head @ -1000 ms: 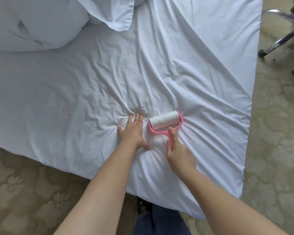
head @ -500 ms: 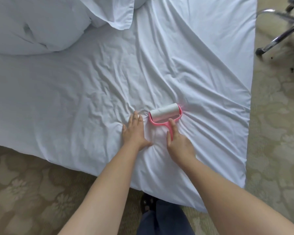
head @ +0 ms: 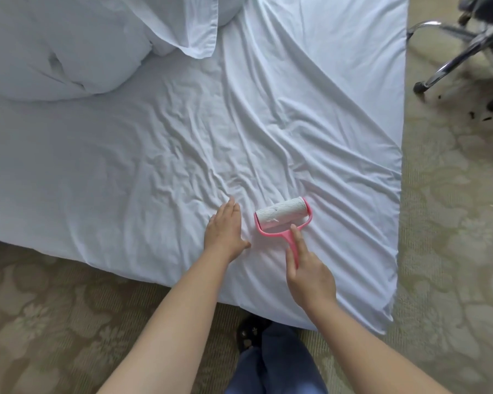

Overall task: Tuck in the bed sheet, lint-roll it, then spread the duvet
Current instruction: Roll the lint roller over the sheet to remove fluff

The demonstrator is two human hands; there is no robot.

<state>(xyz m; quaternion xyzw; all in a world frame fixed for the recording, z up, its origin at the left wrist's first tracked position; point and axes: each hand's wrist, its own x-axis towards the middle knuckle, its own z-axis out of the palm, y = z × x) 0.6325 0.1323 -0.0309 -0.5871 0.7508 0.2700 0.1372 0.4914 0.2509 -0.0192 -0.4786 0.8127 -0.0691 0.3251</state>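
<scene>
Pink-handled lint roller [head: 283,216] gripped by the right hand [head: 310,275] beside the flat, empty left hand [head: 225,230] risked bunching the wrinkled bed sheet [head: 182,143] if pushed hard.

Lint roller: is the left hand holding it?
No. The right hand grips the pink handle of the lint roller, while the left hand lies flat on the bed sheet beside it.

Patterned beige carpet [head: 453,223]; what looks like a chrome chair base [head: 461,55] at upper right.
</scene>
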